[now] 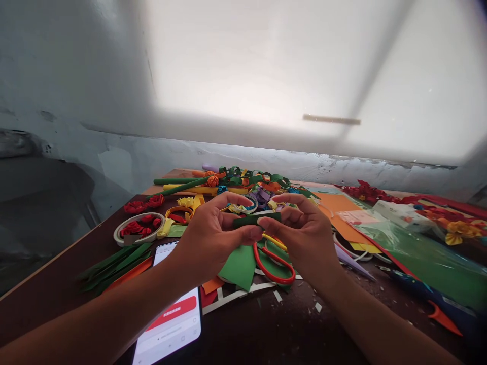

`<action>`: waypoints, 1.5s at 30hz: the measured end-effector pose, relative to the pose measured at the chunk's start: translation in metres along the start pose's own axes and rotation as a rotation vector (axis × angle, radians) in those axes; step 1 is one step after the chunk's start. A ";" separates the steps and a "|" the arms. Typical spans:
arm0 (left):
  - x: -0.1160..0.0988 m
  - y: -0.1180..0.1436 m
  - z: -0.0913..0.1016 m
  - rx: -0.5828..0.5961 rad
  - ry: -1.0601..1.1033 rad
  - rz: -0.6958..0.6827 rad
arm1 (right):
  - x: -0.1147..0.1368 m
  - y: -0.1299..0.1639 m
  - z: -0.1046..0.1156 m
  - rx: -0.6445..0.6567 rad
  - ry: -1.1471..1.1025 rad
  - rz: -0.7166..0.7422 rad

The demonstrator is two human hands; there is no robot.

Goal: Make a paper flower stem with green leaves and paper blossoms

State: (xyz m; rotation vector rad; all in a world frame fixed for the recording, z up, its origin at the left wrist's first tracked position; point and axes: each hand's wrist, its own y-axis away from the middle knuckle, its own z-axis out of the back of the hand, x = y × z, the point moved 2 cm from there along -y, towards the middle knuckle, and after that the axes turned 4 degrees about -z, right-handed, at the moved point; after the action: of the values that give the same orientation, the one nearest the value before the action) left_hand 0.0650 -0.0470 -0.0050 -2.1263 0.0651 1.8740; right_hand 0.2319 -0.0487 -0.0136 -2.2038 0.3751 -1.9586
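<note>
Head view: the left hand [213,230] and right hand [308,230], thumbs pressed to fingers, pinch a dark green paper strip [246,221] between them. Red-handled scissors [279,280] lie below the grip, a lit smartphone [186,324] below-left, red paper flowers [139,225] farther left.

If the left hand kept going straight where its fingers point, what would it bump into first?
Probably the right hand: the left hand points across toward it, with the dark green paper strip held between them. The exact depth gap is hard to tell.
</note>
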 end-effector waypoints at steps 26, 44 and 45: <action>0.002 -0.011 0.017 -0.034 -0.016 -0.006 | 0.000 -0.012 0.017 0.055 0.053 -0.040; 0.002 -0.009 0.020 -0.005 -0.214 -0.178 | -0.007 -0.008 0.009 0.314 -0.042 -0.207; 0.001 -0.008 0.020 0.006 -0.232 -0.190 | -0.008 -0.007 0.008 0.340 -0.051 -0.208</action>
State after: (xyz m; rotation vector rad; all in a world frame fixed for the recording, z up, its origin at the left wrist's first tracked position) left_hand 0.0477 -0.0340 -0.0065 -1.8247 -0.1762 1.9857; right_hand 0.2391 -0.0401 -0.0197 -2.1317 -0.1910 -1.8887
